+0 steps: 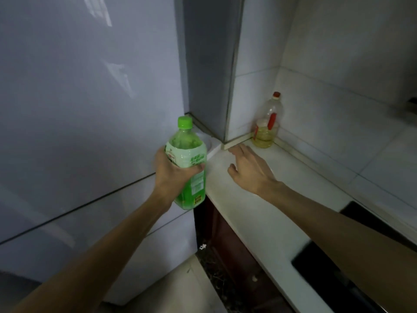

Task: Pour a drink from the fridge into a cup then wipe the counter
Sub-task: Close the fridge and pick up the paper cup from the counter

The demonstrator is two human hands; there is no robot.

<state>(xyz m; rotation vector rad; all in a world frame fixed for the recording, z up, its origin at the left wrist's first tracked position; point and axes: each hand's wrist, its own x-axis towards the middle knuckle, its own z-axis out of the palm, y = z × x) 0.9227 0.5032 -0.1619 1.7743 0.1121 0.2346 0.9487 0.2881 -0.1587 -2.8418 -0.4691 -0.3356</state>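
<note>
My left hand (172, 171) grips a green drink bottle (188, 159) with a green cap and a pale label, held upright in front of the shut grey fridge (90, 109), just left of the counter's edge. A white cup (208, 143) stands on the counter corner, mostly hidden behind the bottle. My right hand (248, 168) hovers palm down over the white counter (259, 211), fingers spread and pointing toward the back corner, holding nothing.
A clear oil bottle (268, 123) with a red cap stands in the tiled back corner. A black stove top (327, 263) is set into the counter at the right. Dark cabinet fronts (225, 240) run below the counter; tiled floor lies beneath.
</note>
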